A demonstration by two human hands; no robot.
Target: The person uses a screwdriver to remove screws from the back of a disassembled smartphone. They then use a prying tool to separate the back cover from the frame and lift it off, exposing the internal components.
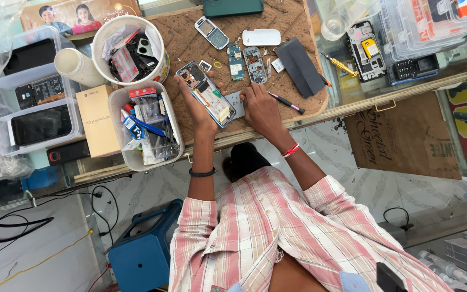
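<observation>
Left hand (197,105) grips an opened smartphone (207,93), back cover off, propped on the brown mat (287,21) of the desk (406,89). Right hand (260,108) pinches a dark screwdriver (286,101) beside it. White tub of tools (144,127) sits just left.

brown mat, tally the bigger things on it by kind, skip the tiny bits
opened smartphone: 1
keypad phone: 1
bare circuit board: 1
empty phone frame: 1
white oval cover: 1
dark grey flat panel: 1
dark green flat case: 1
pen-like tool: 1
total: 8
</observation>
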